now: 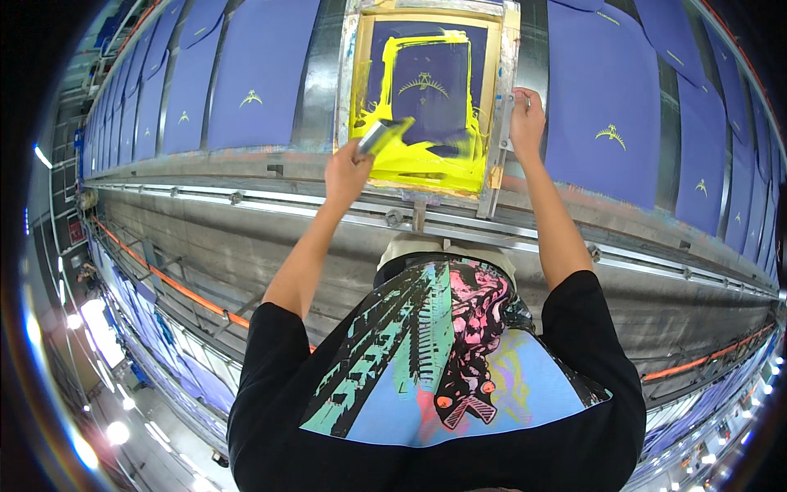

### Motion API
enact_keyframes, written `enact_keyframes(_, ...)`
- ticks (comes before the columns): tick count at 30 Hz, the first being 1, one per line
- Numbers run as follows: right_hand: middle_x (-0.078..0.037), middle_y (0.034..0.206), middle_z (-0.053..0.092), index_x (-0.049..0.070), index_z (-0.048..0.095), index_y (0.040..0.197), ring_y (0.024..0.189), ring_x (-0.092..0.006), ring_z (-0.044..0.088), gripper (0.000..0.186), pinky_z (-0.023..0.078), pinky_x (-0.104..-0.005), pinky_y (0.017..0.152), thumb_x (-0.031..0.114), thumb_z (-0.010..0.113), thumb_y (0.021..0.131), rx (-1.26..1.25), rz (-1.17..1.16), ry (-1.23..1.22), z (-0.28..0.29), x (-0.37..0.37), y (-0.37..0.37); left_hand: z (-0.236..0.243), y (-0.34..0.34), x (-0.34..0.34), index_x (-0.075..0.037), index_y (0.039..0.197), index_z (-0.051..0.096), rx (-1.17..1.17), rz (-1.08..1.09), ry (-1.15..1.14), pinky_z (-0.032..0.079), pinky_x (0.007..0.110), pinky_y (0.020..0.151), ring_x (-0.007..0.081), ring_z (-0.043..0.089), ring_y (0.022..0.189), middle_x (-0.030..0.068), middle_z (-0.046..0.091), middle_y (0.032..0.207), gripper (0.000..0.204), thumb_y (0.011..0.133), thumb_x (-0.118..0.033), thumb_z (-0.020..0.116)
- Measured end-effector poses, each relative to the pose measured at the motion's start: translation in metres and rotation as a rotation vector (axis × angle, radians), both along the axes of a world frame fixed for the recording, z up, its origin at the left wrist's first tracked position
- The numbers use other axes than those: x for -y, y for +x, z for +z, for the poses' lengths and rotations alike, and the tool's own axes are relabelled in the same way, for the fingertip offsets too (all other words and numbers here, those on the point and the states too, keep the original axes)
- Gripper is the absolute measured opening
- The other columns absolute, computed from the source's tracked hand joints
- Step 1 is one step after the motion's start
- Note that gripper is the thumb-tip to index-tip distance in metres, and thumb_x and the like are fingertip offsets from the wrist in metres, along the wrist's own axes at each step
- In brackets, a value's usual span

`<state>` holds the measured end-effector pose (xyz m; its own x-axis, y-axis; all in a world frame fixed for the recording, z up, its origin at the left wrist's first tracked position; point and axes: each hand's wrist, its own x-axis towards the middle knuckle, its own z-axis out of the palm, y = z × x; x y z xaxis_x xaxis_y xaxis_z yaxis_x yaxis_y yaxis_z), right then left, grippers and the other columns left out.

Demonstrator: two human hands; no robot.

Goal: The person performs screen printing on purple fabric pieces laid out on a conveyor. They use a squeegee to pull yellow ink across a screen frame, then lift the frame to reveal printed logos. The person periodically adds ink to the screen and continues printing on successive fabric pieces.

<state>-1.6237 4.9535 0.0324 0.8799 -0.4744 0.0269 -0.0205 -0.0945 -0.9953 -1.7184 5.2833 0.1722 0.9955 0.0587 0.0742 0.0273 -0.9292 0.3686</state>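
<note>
In front of me a screen-printing frame lies on the long print table. Bright yellow ink is smeared around its mesh, thickest along the near edge. A small curved motif shows in the middle of the mesh. My left hand is closed around a squeegee, whose yellow-coated blade is over the near left corner of the mesh. With bent fingers, my right hand grips the right rail of the frame near its outer edge.
Purple fabric panels with small yellow prints lie along the table on both sides, separated by metallic strips. A metal guide rail runs along the table's near edge, between me and the frame. Orange piping stretches behind me, beside another table.
</note>
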Motion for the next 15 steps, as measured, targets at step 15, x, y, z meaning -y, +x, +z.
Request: enact_keyframes(15, -0.017, 0.079, 0.069, 0.010, 0.068, 0.109, 0.073, -0.0365, 0.067, 0.020, 0.049, -0.0473, 0.073, 0.023, 0.055, 0.103, -0.108, -0.030, -0.026, 0.000, -0.035, 0.001, -0.036, 0.113, 0.032, 0.003, 0.101, 0.073, -0.953, -0.595, 0.027, 0.052, 0.035, 0.072, 0.0185, 0.069, 0.082, 0.0101, 0.075, 0.088, 0.039, 0.071, -0.016, 0.088)
